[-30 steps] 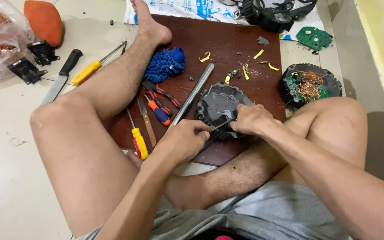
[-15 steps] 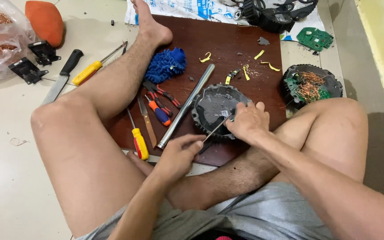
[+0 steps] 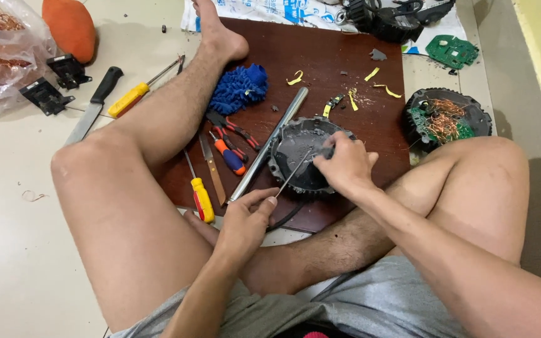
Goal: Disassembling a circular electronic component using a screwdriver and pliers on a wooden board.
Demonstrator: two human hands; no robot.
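**Head view: two hands on a round motor part, thin tool between them**

Head camera looks down on us seated on the floor, legs bent around a dark brown board [image 3: 345, 56] that carries the work. Our right hand [image 3: 344, 168] rests on the round black motor part [image 3: 295, 150], which lies flat on the board near its front edge, just ahead of our right shin. Its fingers are curled onto the part's right rim, so that grip is closed on the part. Our left hand [image 3: 245, 219] sits nearer to us, at the board's front edge, its grip pinched narrow around the near end of a thin metal tool [image 3: 292, 172]. The tool slants up and right, its far tip over the face of the motor part; we cannot tell whether the tip touches, since it is too fine to read.

Just left of the part lies a long steel rod [image 3: 270, 141], set diagonally and touching or nearly touching its rim. Further left on the board are red-handled pliers [image 3: 230, 128], a small orange and blue screwdriver [image 3: 230, 156], a yellow-handled screwdriver [image 3: 201, 197] and a blue fluffy cloth [image 3: 239, 87] beside our left leg. Yellow scraps [image 3: 377, 75] dot the board's far side. Off the board to the right sits a second round motor with copper windings [image 3: 446, 119], and a green circuit board [image 3: 452, 50] lies beyond it.
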